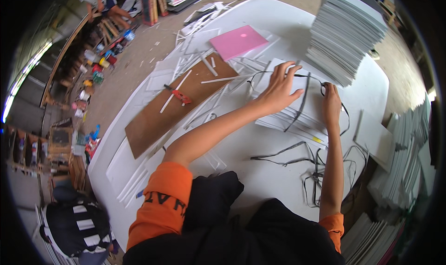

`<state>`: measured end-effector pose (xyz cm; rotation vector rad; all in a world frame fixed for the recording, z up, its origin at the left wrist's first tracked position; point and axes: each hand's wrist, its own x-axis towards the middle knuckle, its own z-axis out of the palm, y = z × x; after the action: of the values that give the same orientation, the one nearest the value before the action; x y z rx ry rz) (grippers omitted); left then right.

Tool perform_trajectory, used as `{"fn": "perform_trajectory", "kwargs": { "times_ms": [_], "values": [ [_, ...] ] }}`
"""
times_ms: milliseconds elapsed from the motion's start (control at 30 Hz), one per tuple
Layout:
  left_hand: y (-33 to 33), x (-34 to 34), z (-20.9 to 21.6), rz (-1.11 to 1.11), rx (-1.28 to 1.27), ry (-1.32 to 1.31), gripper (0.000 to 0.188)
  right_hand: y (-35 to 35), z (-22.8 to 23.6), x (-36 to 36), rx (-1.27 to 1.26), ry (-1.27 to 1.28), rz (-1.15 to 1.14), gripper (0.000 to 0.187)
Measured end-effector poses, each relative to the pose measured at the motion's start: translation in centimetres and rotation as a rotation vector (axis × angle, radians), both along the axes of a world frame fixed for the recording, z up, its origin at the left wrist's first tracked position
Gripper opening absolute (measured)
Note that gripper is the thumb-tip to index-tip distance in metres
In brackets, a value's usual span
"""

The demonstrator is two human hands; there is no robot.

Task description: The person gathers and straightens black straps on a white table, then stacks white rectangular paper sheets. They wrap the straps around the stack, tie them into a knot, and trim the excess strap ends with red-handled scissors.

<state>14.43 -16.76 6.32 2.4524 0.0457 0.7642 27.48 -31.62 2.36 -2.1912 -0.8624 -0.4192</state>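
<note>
A stack of white boards (316, 94) lies on the white table, with a thin black strap (304, 102) running across its top and down its near side. My left hand (278, 91) is over the far left part of the stack, fingers spread and thumb apart; the strap passes by its fingertips. At the stack's right side, my right hand (331, 100) pinches the strap, which makes a small loop beside the fingers. More strap hangs just right of that wrist. Loose black strap (285, 156) lies tangled on the table nearer to me.
A tall stack of grey-white boards (344, 32) stands behind the work. To the left lie a brown board (174, 107), a red-handled cutter (179, 95), white strips and a pink sheet (238, 42). More boards (402, 158) are piled at right. Another person (100, 0) is far left.
</note>
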Motion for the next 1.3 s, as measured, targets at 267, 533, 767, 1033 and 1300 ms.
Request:
{"fn": "perform_trajectory", "kwargs": {
  "times_ms": [267,533,767,1033,1300],
  "values": [
    [11.5,-24.1,-10.3,0.745,-0.468,0.050,0.045,0.7,0.7,-1.7,-0.182,-0.065,0.025,0.029],
    [21.9,-21.6,-16.8,1.097,-0.345,0.109,0.054,0.2,0.4,-1.3,-0.355,-0.137,0.042,0.031],
    [29.7,-18.2,-20.2,1.414,-0.272,0.352,0.067,1.1,0.0,-1.1,-0.404,-0.160,-0.022,0.028],
    [28.9,-19.0,-21.0,1.258,-0.301,0.153,0.059,0.7,0.1,-1.7,-0.455,-0.100,-0.092,0.031],
    [13.9,-9.3,-8.8,0.279,-0.734,-0.289,0.053,0.5,-1.3,0.2,-0.229,0.133,-0.131,0.015]
  ]
}}
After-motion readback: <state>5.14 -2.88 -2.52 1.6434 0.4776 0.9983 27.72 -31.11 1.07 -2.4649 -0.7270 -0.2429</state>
